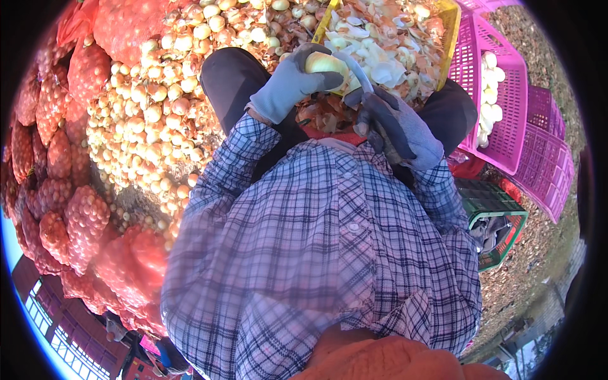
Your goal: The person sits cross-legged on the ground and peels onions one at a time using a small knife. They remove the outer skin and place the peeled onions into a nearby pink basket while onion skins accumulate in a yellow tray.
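Note:
My gloved left hand grips a large pale onion between the thumb and fingers. A knife is in my gloved right hand, its curved steel blade angled up to the left with the tip close to the onion's right side. Most of the knife's handle is hidden by the fingers. Right behind both hands stands a yellow plastic crate heaped with onion skins. More dry skins lie below the hands, between my legs.
A large heap of unpeeled onions spreads to the left. Red mesh sacks of onions are piled beyond it. At right, a pink crate holds peeled white onions. A green crate with dark cloth inside lies nearer me.

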The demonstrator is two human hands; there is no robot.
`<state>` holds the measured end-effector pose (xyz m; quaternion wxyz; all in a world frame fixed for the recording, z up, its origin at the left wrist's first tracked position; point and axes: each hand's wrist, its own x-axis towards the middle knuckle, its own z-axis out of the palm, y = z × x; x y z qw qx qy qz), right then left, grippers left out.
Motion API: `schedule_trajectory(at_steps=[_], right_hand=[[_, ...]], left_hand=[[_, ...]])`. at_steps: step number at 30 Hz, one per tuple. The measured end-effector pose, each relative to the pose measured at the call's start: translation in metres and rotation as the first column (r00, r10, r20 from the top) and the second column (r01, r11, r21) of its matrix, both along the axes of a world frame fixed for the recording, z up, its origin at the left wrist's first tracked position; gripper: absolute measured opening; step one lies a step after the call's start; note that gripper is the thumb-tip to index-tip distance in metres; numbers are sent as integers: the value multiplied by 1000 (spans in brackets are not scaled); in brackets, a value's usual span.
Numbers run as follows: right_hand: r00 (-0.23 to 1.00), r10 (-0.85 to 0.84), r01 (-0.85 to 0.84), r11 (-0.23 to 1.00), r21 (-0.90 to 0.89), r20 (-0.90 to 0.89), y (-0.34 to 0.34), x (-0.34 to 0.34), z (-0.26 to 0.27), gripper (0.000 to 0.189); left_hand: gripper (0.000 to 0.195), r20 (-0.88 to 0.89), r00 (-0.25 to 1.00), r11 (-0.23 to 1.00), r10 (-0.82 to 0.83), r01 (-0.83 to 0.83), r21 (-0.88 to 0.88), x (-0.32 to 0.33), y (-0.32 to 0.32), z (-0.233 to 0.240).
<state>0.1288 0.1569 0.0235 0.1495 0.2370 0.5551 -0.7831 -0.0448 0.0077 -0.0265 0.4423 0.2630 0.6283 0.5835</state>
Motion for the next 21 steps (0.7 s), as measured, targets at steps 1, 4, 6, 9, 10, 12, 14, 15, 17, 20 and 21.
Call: schedule_trajectory(at_steps=[1,4,6,9,10,12,14,15,17,20,21], right_hand=[[1000,-24,24,1000,11,-14,-2,-2,1,44],[995,-102,103,995,19,-17,-22,-10,6,42],[986,-164,165,986,-7,40,-37,-14,8,39],[970,-237,236,971,-28,-59,-45,-13,-12,36],[980,-194,195,980,30,-48,-46,-13,-14,36],[994,-111,113,983,147,-20,-48,-11,-18,36],[995,-12,37,965,260,-97,-51,0,-39,35],[995,-36,58,967,246,-92,-52,1,-38,35],[993,-87,105,967,234,-86,-51,4,-32,34],[973,-219,228,958,172,-71,-43,-6,-10,35],[970,-196,227,942,248,-144,-41,-10,-10,36]], left_hand=[[54,95,993,995,70,-77,66,3,3,-2],[46,259,935,939,242,-293,178,13,15,-16],[46,415,886,913,208,-328,244,12,21,-20],[50,541,814,893,213,-386,229,15,27,-21],[51,566,789,883,240,-419,210,16,28,-22],[55,622,720,843,309,-509,171,13,30,-25],[62,734,602,782,314,-602,160,-5,32,-34],[65,734,598,746,321,-637,193,-15,33,-34],[65,802,550,760,234,-618,202,-27,29,-32],[60,881,453,755,137,-623,204,-24,23,-30],[60,910,400,746,108,-638,192,-20,25,-26]])
